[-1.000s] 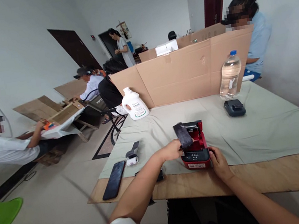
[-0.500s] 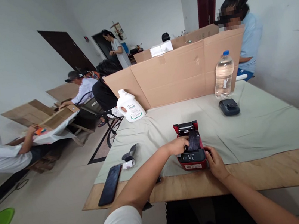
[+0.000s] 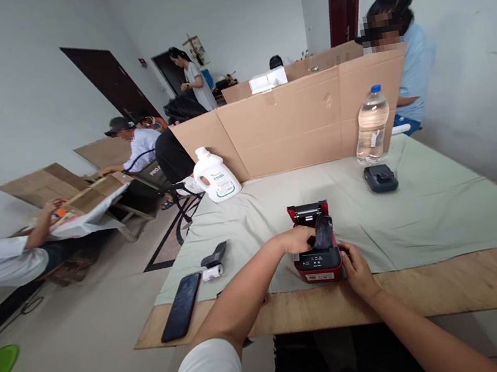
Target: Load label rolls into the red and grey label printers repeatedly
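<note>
The left hand (image 3: pixel 295 241) pinches a dark flap (image 3: pixel 322 233) between thumb and fingers, holding it tilted over the open top of a red printer (image 3: pixel 316 252). The right hand (image 3: pixel 357 269) is closed against the printer's near right corner, fingers curled on its side. The printer sits on a pale cloth (image 3: pixel 440 206) near the front edge of a wooden table (image 3: pixel 481 282), directly ahead of the person. To its left lie a paper roll (image 3: pixel 210 273) with a dark strip (image 3: pixel 214 255) touching it, and a black phone (image 3: pixel 181 306) half on the cloth, half on bare wood. Farther back, a white jug (image 3: pixel 215 176) and a water bottle (image 3: pixel 371 125) stand against a cardboard screen (image 3: pixel 304 117), with a small black device (image 3: pixel 380 178) just before the bottle. A person in a blue top sits behind the screen at right; others work at left by the wall.
</note>
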Available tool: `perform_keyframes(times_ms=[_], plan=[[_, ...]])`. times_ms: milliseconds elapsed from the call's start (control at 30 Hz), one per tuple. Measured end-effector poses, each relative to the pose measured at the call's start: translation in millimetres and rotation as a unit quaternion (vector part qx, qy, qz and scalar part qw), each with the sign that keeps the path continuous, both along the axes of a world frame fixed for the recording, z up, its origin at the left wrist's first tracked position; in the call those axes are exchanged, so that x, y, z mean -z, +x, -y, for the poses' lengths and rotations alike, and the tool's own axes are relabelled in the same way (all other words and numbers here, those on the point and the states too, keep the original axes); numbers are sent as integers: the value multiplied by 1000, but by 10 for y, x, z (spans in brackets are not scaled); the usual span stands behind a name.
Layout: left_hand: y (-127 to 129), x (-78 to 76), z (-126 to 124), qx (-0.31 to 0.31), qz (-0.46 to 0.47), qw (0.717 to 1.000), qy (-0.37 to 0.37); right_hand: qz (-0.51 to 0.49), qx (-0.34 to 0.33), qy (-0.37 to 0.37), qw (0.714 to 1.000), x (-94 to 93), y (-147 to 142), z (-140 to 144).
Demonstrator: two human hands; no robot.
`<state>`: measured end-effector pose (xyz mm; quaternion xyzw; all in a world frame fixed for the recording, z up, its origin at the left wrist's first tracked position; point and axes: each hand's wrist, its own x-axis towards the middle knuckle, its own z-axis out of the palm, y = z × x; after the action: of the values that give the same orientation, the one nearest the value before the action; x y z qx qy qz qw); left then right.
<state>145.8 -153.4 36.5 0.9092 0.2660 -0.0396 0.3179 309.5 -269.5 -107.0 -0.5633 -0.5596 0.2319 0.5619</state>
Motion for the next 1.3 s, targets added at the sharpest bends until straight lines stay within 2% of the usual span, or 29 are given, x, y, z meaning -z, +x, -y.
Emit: perform_keyframes(times_ms=[133,300,433,500,533,633,767,867,1000,1067,1133,1300], plan=[[-70,91,38,-17,66,998,16,3,-3,-1,1000,11,-3,-2],[-78,114,57,-37,69,995,56,6,-1,6,1000,4,-2,-5],[-91,101,62,-39,134,990,-21,8,-3,8,1000,-15,-3,5],[-116,121,109,-64,186,979,-59,10,-4,6,1000,-23,-4,7],[-132,139,154,-83,212,972,-55,11,-4,6,1000,-27,-5,6],[-182,216,386,-138,272,951,58,12,-4,6,1000,-41,-5,-4],[-231,318,804,-151,256,927,228,4,-6,-1,1000,-50,-8,-3],[-247,397,1030,-151,251,908,299,-5,-9,-5,1000,-17,-18,21],[-243,553,1125,-158,266,881,358,-28,6,-18,999,-11,-4,-22],[-234,635,1120,-167,270,867,384,-41,44,-22,998,-111,31,-141],[-225,695,1110,-172,274,858,398,-41,79,-7,996,-295,80,-340],[-218,718,1110,-179,269,860,395,6,18,32,999,-803,165,-912]])
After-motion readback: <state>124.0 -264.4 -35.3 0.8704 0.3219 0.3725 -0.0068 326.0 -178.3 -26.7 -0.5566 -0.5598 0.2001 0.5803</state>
